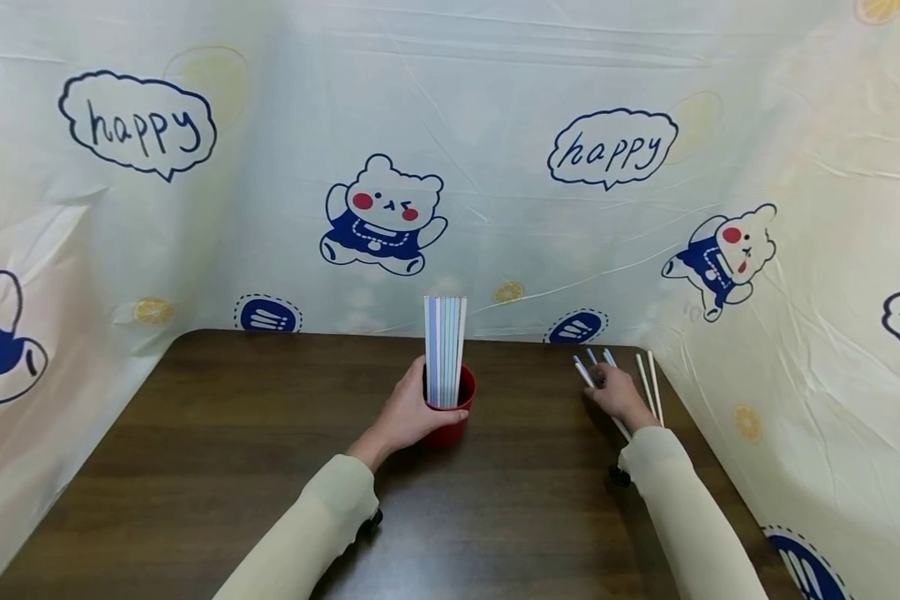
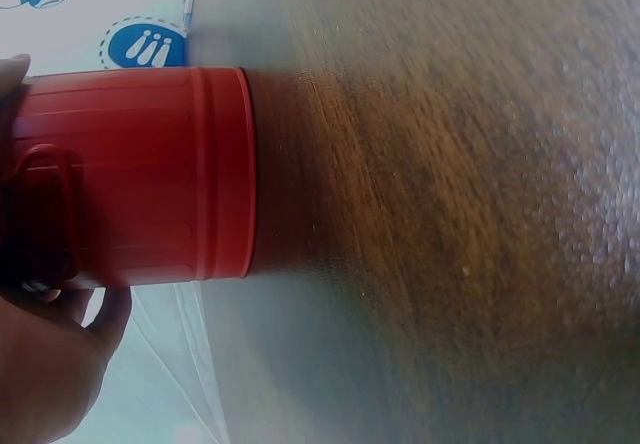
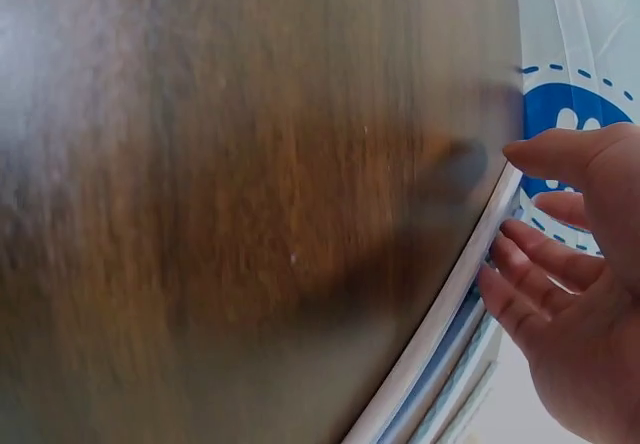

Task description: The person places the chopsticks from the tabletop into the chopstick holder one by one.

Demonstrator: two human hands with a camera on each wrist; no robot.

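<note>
My left hand [image 1: 408, 407] grips a small red bucket [image 1: 447, 433] near its rim, thumb across the front. A tight bundle of pale blue and white straws [image 1: 444, 350] stands upright in it. In the left wrist view the red bucket [image 2: 130, 174] has a wire loop on its side, with fingers at both sides. My right hand [image 1: 617, 393] is over loose straws [image 1: 583, 372] lying at the table's right side. In the right wrist view, the thumb and fingers of that hand [image 3: 580, 294] are spread apart, fingertips right at the straws [image 3: 440, 349].
Two pale straws [image 1: 650, 383] lie right of the right hand, near the edge of the dark wooden table [image 1: 270, 433]. A printed curtain [image 1: 495, 242] with bears and speech bubbles hangs behind the table and along its sides.
</note>
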